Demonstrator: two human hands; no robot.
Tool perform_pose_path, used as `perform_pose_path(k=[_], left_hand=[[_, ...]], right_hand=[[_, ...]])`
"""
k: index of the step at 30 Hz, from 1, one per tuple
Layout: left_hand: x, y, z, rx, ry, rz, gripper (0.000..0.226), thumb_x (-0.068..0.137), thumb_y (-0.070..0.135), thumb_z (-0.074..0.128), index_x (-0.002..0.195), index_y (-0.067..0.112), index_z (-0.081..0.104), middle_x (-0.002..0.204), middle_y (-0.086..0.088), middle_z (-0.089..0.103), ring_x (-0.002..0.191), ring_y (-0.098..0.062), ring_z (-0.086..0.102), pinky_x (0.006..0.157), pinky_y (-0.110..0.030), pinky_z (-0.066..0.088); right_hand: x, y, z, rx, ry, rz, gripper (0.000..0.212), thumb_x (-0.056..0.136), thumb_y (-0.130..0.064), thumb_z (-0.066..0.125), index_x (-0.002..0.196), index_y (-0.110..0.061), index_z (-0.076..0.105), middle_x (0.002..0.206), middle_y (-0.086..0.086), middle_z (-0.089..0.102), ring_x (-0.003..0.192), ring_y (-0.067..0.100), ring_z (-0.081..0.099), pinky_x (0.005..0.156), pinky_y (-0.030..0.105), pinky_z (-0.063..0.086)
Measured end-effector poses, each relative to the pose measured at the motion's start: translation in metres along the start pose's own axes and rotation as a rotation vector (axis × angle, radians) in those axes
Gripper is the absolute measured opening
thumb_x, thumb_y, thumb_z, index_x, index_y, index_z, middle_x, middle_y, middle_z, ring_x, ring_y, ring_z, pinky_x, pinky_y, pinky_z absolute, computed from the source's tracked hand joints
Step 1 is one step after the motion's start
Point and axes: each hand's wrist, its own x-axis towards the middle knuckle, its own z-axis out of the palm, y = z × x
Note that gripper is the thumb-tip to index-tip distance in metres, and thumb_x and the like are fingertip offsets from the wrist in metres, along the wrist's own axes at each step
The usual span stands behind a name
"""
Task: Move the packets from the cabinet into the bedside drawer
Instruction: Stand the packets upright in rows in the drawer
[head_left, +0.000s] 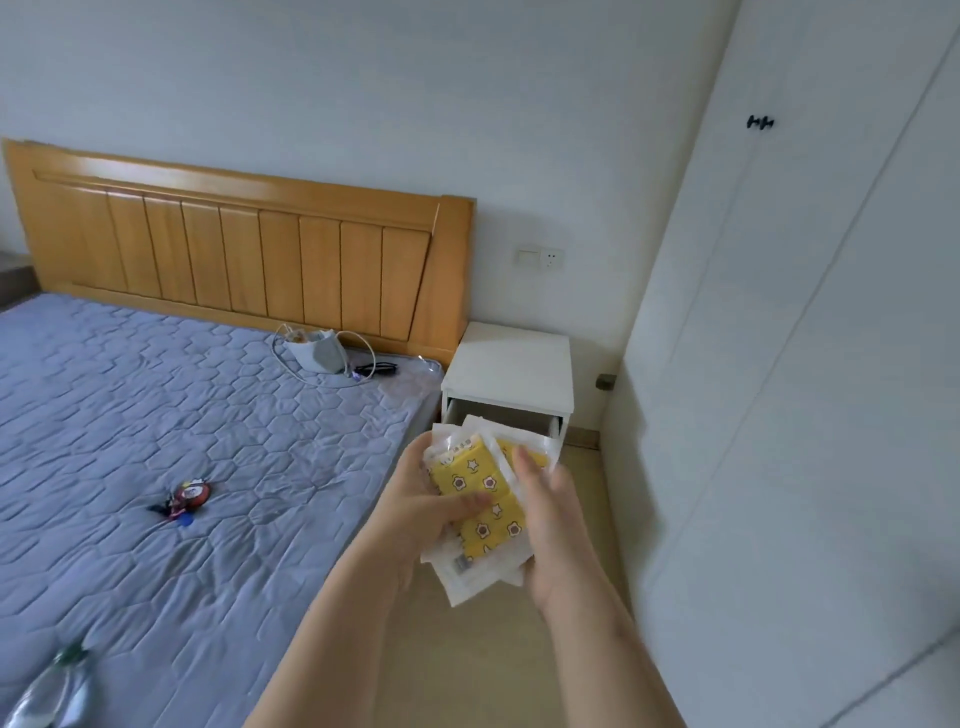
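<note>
Both hands are held together on one stack of yellow-patterned packets (483, 499). The left hand (421, 514) grips the stack, with its thumb across the front. The right hand (550, 519) cups the right edge, fingers over the top packet. The open bedside drawer (519, 413) lies just beyond the hands. The white cabinet (779, 364) stands to their right and the bed (182, 415) to their left.

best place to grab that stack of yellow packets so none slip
Take the yellow packets across their long edges: left hand from the left with its thumb on top, right hand from the right. They're flat and fanned, so squeezing both sides likely keeps them together.
</note>
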Motion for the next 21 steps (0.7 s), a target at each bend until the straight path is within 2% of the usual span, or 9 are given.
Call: perform_pose_path(k=[3, 6, 8, 12, 15, 17, 21], left_hand=[[0.037, 0.0, -0.02, -0.014, 0.144, -0.006, 0.067, 0.079, -0.005, 0.069, 0.132, 0.023, 0.04, 0.106, -0.01, 0.065, 0.092, -0.029, 0.068, 0.08, -0.048, 0.056], [0.079, 0.008, -0.051, -0.093, 0.236, -0.045, 0.046, 0.09, 0.0, 0.055, 0.127, 0.026, 0.049, 0.107, -0.014, 0.066, 0.086, -0.03, 0.068, 0.075, -0.045, 0.057], [0.112, 0.016, -0.072, -0.144, 0.261, -0.051, 0.042, 0.093, 0.0, 0.05, 0.126, 0.026, 0.051, 0.107, -0.016, 0.066, 0.082, -0.029, 0.067, 0.072, -0.042, 0.057], [0.179, 0.031, -0.108, -0.163, 0.261, -0.025, 0.045, 0.091, -0.004, 0.052, 0.126, 0.023, 0.05, 0.104, -0.017, 0.067, 0.087, -0.032, 0.066, 0.078, -0.048, 0.055], [0.232, 0.048, -0.132, -0.205, 0.276, -0.03, 0.041, 0.089, -0.004, 0.056, 0.121, 0.02, 0.05, 0.096, -0.014, 0.068, 0.083, -0.03, 0.067, 0.066, -0.045, 0.058], [0.266, 0.054, -0.151, -0.221, 0.291, -0.065, 0.039, 0.087, -0.003, 0.059, 0.119, 0.016, 0.052, 0.099, -0.015, 0.068, 0.081, -0.029, 0.068, 0.059, -0.042, 0.06], [0.311, 0.045, -0.178, -0.182, 0.297, -0.139, 0.029, 0.087, 0.0, 0.06, 0.115, 0.009, 0.056, 0.101, -0.017, 0.069, 0.083, -0.03, 0.069, 0.058, -0.042, 0.059]], right_hand=[[0.047, 0.009, 0.019, -0.092, -0.031, 0.055, 0.026, 0.088, -0.02, 0.064, 0.111, -0.021, 0.051, 0.103, 0.007, 0.064, 0.091, 0.025, 0.065, 0.069, 0.04, 0.056], [0.095, 0.013, 0.042, -0.096, -0.037, 0.094, 0.024, 0.087, -0.012, 0.065, 0.108, -0.017, 0.055, 0.1, 0.008, 0.067, 0.084, 0.023, 0.066, 0.059, 0.033, 0.055], [0.13, 0.014, 0.058, -0.089, -0.019, 0.091, 0.022, 0.087, -0.011, 0.065, 0.107, -0.015, 0.057, 0.097, 0.008, 0.068, 0.082, 0.023, 0.066, 0.058, 0.032, 0.054], [0.198, 0.013, 0.094, -0.109, 0.039, 0.044, 0.022, 0.087, -0.014, 0.064, 0.108, -0.014, 0.058, 0.097, 0.007, 0.067, 0.081, 0.019, 0.066, 0.059, 0.029, 0.052], [0.248, 0.006, 0.127, -0.13, 0.031, 0.021, 0.018, 0.09, -0.017, 0.061, 0.108, -0.015, 0.058, 0.098, 0.006, 0.067, 0.081, 0.016, 0.065, 0.055, 0.026, 0.049], [0.281, 0.007, 0.145, -0.133, 0.005, 0.038, 0.016, 0.092, -0.019, 0.057, 0.108, -0.016, 0.059, 0.099, 0.007, 0.068, 0.084, 0.018, 0.066, 0.057, 0.027, 0.05], [0.327, 0.028, 0.165, -0.12, -0.009, 0.151, 0.016, 0.096, -0.019, 0.049, 0.109, -0.017, 0.058, 0.097, 0.007, 0.068, 0.085, 0.019, 0.065, 0.065, 0.03, 0.053]])
